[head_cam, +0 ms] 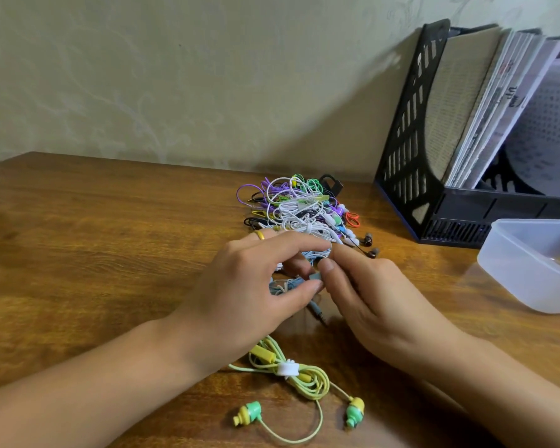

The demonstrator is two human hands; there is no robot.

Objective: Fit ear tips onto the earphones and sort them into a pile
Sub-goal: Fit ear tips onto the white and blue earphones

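**Small grey-blue earbud being worked between two sets of fingertips**

Both hands are meeting over the middle of the wooden table point(94, 227). The left hand point(256, 286) is pinching a small grey-blue earbud point(315, 277) between thumb and curled fingers, and the right hand point(369, 286) is closing its thumb and forefinger on the same piece from the other side — whether an ear tip is already between those fingers is too small to tell. The set's pale blue cable point(283, 286) is bunching under the left palm, and its plug point(319, 315) is trailing just below the hands.

This piece is looking very light and slippery; a tip of this kind is probably soft and springy, so the better hold is likely on the hard bud body, leaving the tip free to be stretched over the nozzle. The thin cable is limp and apt to snag.

Just behind the fingers, the pile of coiled earphones point(298, 208) is lying in many colours. Near the table's front edge, a green-and-yellow set point(291, 376) is waiting, untouched by either hand.
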